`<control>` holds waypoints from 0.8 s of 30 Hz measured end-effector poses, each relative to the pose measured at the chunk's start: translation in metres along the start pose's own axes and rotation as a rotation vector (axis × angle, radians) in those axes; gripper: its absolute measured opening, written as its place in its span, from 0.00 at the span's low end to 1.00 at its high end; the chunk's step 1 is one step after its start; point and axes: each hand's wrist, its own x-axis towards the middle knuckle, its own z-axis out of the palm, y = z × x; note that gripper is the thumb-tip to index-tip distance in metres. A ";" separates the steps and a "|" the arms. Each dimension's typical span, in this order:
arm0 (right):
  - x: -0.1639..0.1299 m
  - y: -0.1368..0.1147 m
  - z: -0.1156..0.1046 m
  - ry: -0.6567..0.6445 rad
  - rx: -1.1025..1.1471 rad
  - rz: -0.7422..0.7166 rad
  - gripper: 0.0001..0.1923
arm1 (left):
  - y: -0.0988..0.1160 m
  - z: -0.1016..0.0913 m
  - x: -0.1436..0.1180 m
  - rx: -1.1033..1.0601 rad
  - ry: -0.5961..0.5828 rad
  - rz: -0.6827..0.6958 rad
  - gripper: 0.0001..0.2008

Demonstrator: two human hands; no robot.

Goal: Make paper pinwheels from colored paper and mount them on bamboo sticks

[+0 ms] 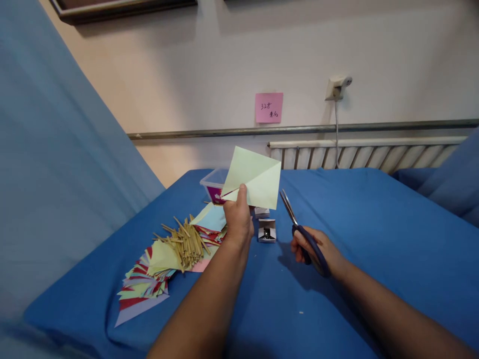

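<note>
Left hand (238,219) pinches green paper (254,178) upright; right hand (314,249) grips scissors (299,227), blades nearly closed, beside paper's edge.

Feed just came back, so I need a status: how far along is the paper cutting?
Done: a fan of cut colored pieces lies on the blue sheet, beside a pile of sticks. In hand: the left hand holds up a pale green square, one short slit already cut; the right hand grips scissors. Left: the remaining cuts on this square.
</note>
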 end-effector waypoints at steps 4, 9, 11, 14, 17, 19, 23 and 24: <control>-0.002 0.001 0.002 -0.056 -0.018 0.019 0.20 | -0.001 0.003 -0.001 -0.008 0.023 0.049 0.15; -0.003 0.001 0.005 -0.109 -0.039 0.010 0.21 | 0.001 0.007 -0.008 -0.031 0.020 -0.031 0.16; -0.003 0.003 0.005 -0.132 -0.031 0.005 0.22 | 0.003 0.008 -0.010 -0.029 0.014 -0.058 0.16; -0.003 0.004 0.002 -0.140 -0.033 -0.018 0.23 | 0.005 0.009 -0.010 -0.010 0.009 -0.070 0.15; -0.002 0.003 -0.002 -0.131 -0.086 -0.065 0.23 | 0.006 0.008 -0.008 0.024 0.036 -0.057 0.15; -0.002 0.000 -0.005 -0.135 -0.120 -0.073 0.23 | 0.008 0.007 -0.006 0.047 0.059 -0.050 0.15; -0.005 -0.009 -0.005 -0.156 -0.140 -0.044 0.21 | 0.010 0.006 -0.003 0.060 0.053 -0.059 0.15; -0.006 -0.010 -0.005 -0.155 -0.144 -0.032 0.21 | 0.010 0.006 -0.003 0.051 0.039 -0.066 0.15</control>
